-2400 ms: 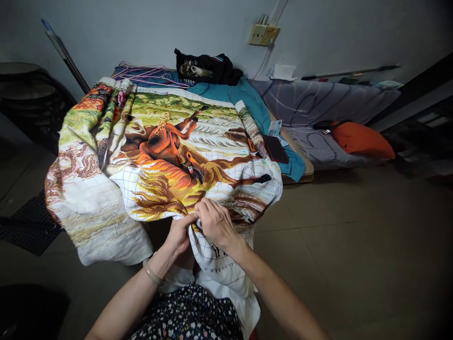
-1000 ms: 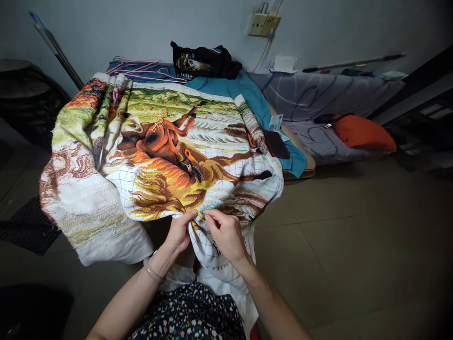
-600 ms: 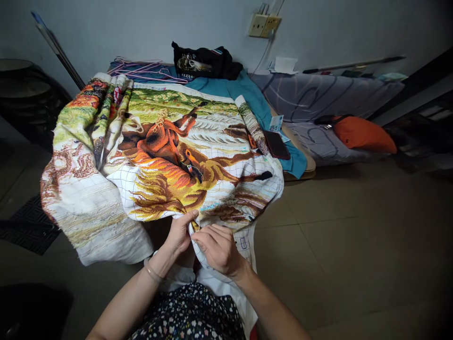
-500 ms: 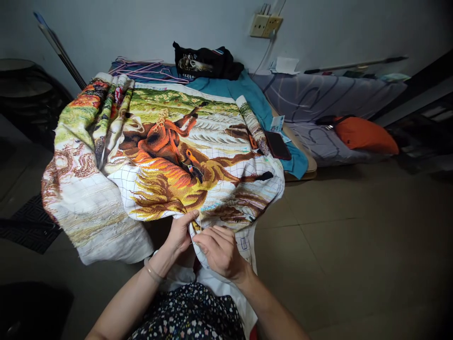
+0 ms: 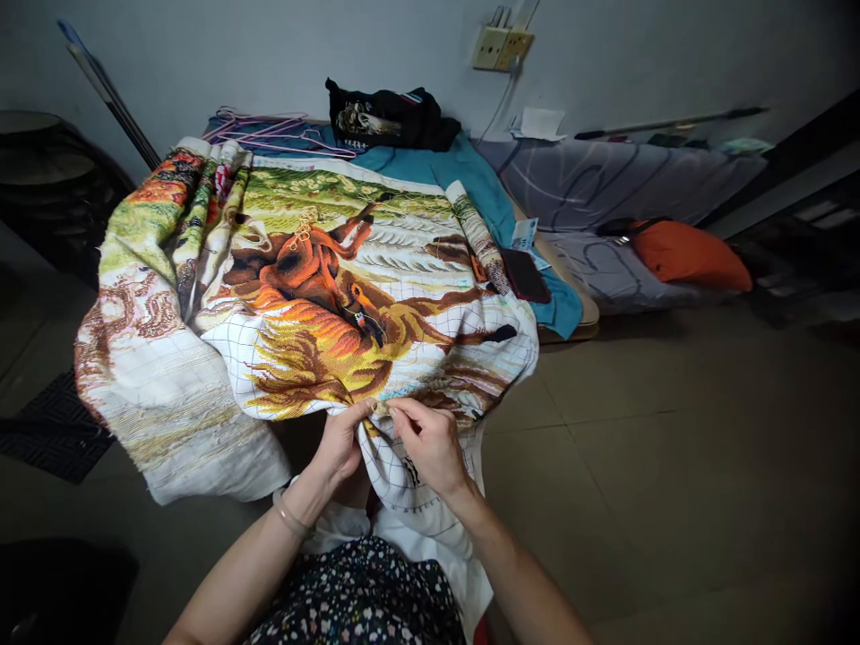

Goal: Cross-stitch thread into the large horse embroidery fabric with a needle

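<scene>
A large cross-stitch cloth (image 5: 417, 313), printed with a grid and partly stitched with brown, orange and yellow horse shapes, spreads in front of me and over my lap. My left hand (image 5: 342, 441) pinches a fold of its near edge, thumb on top and the other fingers underneath. Just to the right, my right hand (image 5: 430, 443) has thumb and forefinger pressed together against the stitched surface, close to my left thumb. Whatever sits between those fingertips is too small to make out. Loose tan thread (image 5: 305, 224) lies in loops higher up on the cloth.
Rolled cloth ends stand at both sides. Behind are pink hangers (image 5: 269, 130) and a black pouch (image 5: 393, 116). A dark phone (image 5: 526, 275) lies right of the cloth, on a teal cover (image 5: 568, 309). Farther right, an orange bag (image 5: 692, 255) rests on a grey patterned seat.
My right hand has moved up from below the edge to the cloth's surface beside my left thumb. The pale thread seen near it earlier is no longer distinct. My left hand keeps its hold.
</scene>
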